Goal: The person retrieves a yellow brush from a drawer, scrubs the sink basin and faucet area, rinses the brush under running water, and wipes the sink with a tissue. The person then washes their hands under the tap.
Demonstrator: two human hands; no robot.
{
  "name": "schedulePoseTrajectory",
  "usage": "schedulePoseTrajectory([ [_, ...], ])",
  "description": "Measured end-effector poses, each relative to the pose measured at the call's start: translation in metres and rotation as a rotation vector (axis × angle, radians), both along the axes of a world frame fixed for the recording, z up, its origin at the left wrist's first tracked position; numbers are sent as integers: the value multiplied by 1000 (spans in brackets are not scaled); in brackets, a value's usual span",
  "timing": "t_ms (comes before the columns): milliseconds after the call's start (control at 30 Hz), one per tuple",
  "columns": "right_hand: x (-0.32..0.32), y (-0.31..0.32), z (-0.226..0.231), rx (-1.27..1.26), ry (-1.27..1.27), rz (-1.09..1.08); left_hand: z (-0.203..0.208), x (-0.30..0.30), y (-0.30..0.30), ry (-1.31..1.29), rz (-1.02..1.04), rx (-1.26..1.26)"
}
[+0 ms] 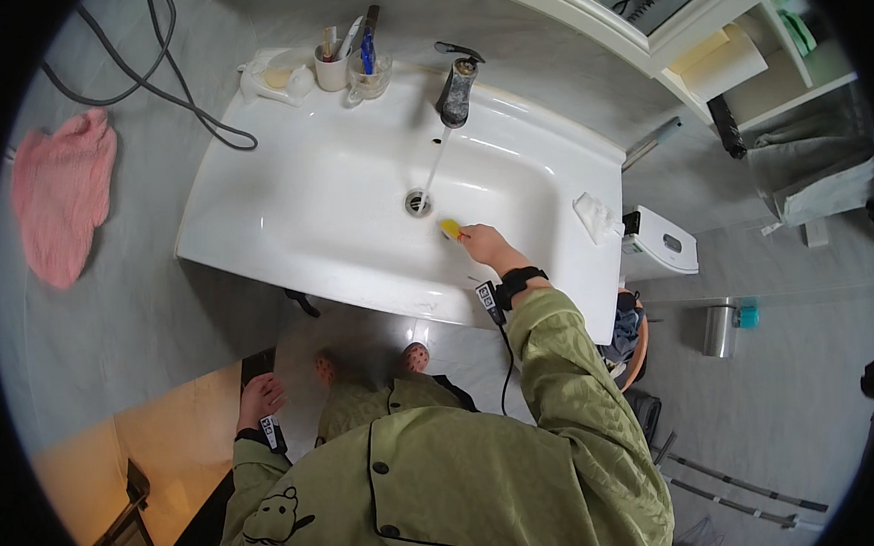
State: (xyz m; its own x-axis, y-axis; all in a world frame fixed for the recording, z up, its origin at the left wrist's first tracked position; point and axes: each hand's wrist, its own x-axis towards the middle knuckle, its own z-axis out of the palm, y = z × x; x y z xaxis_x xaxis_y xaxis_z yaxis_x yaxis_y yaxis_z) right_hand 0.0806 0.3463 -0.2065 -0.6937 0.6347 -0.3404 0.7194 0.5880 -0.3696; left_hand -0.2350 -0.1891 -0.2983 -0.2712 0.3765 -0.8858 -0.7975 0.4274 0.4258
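Note:
My right hand (482,244) reaches over the white sink (302,207), its fingers closed on a small yellow object (450,228) whose kind I cannot make out. The yellow object is just right of the metal drain (418,203). From the dark faucet (456,94), a thin stream of water (434,169) runs down to the drain. My left hand (261,398) hangs low at my left side, away from the sink, fingers loosely bent and apart with nothing seen in them.
On the sink's back left stand a soap dish (274,77), a white cup with brushes (331,72) and a clear cup (371,84). A crumpled white tissue (596,219) lies on the right rim. A pink towel (63,194) and grey hose (155,85) hang at left.

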Motion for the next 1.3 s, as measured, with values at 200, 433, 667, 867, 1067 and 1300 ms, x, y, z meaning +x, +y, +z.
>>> schedulePoseTrajectory([
  [200, 24, 16, 7, -94, -141, 189, -28, 10, -19, -56, 32, -7],
  [433, 70, 15, 59, -539, -329, -112, -42, 31, -16, -65, 91, -60],
  [667, 99, -9, 105, -1006, -68, -500, -18, 54, 23, -8, -16, 28],
  [867, 128, -15, 123, -1203, 249, -562, 6, 68, 62, 50, -84, -8],
  [1067, 135, -21, 89, -856, 220, -729, 29, 81, 86, 92, -144, 3],
  [1300, 110, -21, 93, -1012, 199, -636, 62, 95, 123, 183, -267, 48],
])
